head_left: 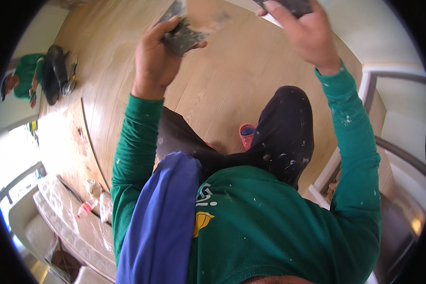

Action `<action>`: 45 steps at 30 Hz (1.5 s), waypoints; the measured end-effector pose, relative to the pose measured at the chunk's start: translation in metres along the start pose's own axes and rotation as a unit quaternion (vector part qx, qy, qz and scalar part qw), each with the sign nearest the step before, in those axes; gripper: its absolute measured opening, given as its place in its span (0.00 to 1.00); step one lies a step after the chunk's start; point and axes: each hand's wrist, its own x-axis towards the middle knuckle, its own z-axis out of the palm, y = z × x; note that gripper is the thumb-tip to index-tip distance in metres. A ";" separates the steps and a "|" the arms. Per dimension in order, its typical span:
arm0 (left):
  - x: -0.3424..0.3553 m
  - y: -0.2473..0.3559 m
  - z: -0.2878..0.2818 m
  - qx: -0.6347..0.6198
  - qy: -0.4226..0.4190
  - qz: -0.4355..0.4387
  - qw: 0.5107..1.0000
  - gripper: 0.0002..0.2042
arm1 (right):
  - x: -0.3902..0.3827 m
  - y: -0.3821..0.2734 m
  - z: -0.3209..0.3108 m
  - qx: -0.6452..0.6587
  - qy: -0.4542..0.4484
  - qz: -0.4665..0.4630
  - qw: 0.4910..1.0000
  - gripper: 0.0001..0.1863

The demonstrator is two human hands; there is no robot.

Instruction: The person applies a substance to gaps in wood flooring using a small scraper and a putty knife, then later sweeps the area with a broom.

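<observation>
Fingers [200, 45] of the left hand [154, 61] are closed on a dark flat plate [184, 35], which is ahead and to the left of the red shoe [246, 141]. On the far side of this plate is a tan shape [204, 14], blurred and cut off by the upper edge; I cannot tell if it is one piece with the plate. The right hand [310, 35], ahead and to the right of the red shoe, is clamped on a dark flat piece [294, 4], with the thumb on top. This piece is also cut off, so its full form cannot be seen.

The red shoe itself is partly covered by the dark trousers [288, 123], and its pair, to the left, shows almost nothing. Behind and left of it, a blue cloth [163, 213] hides part of the green shirt [270, 213]. Far to the left of it, a co-worker [31, 78] sits on the floor [213, 90]; what this person handles is too small to tell.
</observation>
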 end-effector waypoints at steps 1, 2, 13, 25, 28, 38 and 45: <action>0.007 -0.008 0.010 -0.056 -0.016 0.004 0.998 0.09 | 0.005 0.014 -0.006 -0.075 -0.024 -0.064 0.995 0.30; 0.013 -0.015 0.016 -0.112 -0.032 0.007 0.993 0.09 | 0.015 0.024 -0.010 -0.132 -0.068 -0.149 0.978 0.32; -0.047 0.079 0.031 -0.009 0.097 0.241 0.966 0.10 | 0.097 0.205 -0.047 -0.136 -0.285 0.182 0.931 0.18; -0.239 0.101 0.067 0.042 0.325 0.387 0.862 0.15 | -0.153 0.469 0.133 0.133 -0.182 0.718 0.658 0.11; -0.300 0.095 0.085 0.066 0.373 0.441 0.814 0.19 | -0.168 0.448 0.164 0.089 -0.214 0.727 0.647 0.12; -0.359 0.077 0.117 0.161 0.569 0.421 0.687 0.16 | -0.176 0.443 0.181 0.089 -0.150 0.758 0.629 0.13; -0.293 0.046 0.050 0.161 0.581 0.373 0.705 0.20 | -0.044 0.264 0.199 0.361 -0.132 0.591 0.710 0.15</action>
